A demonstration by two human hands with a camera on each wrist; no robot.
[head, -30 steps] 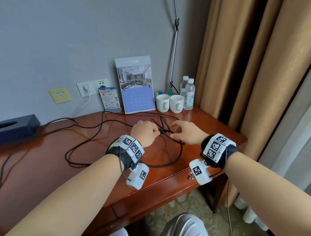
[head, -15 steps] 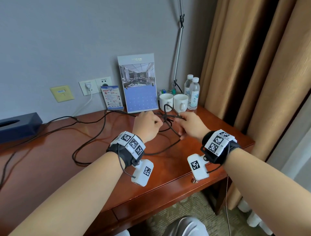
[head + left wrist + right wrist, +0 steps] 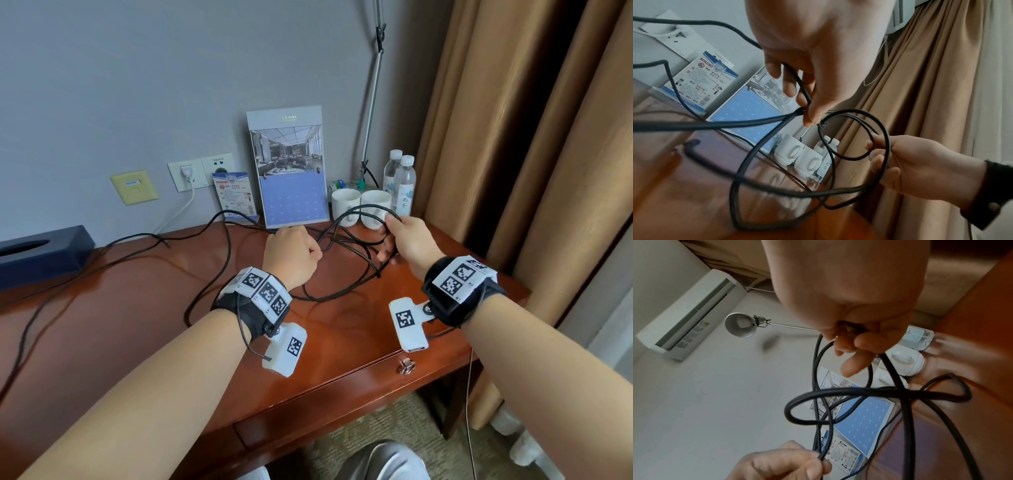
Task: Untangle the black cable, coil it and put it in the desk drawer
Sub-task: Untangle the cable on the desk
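Head view: above the glossy reddish wood desk (image 3: pixel 120 308), in front of the calendar (image 3: pixel 287 171), the left hand (image 3: pixel 291 257) and right hand (image 3: pixel 409 241) lift looping strands of thin, round black cable (image 3: pixel 359 210); the rest trails across the desk. The drawer (image 3: pixel 342 404) is closed.

Left wrist view: left fingers (image 3: pixel 791 81) pinch a strand.

Right wrist view: right fingers (image 3: pixel 857 344) curl around gathered loops.
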